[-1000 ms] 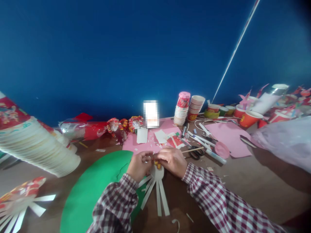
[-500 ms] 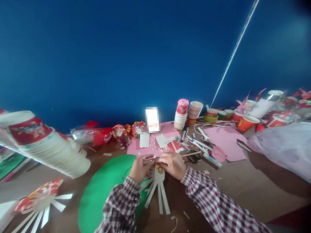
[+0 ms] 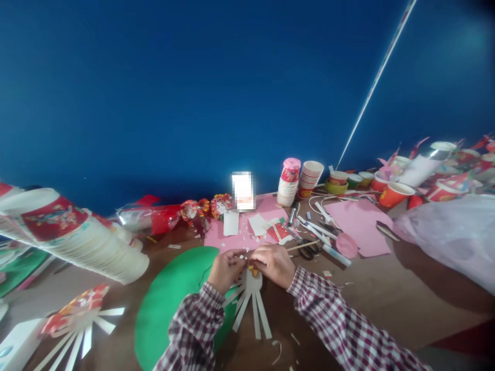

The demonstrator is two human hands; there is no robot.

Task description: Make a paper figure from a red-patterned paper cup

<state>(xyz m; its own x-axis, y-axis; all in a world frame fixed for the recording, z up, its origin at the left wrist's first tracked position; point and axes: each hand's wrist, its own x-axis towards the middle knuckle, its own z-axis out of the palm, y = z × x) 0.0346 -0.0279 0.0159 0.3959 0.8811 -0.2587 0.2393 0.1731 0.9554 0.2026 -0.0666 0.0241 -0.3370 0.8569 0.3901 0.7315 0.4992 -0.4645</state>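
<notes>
A paper cup cut into strips lies between my hands, its white strips fanned out towards me. Small yellow-and-red pieces show on it just below my fingers. My right hand is closed at the cup's upper edge, thumb and fingers pinched together. My left hand is also pinched, with a small white paper piece at its fingertips. The fingers partly hide where both meet the cup. A round green sheet lies under my left forearm.
A second strip-cut cup and a long tilted stack of cups are at left. Behind my hands are scissors, a wooden stick, pens, pink paper and upright cup stacks. A plastic bag lies right.
My left fingers have drawn closer together, and the small white piece has shifted slightly down and left at the fingertips. The view has turned a little; the right hand keeps its grip.
</notes>
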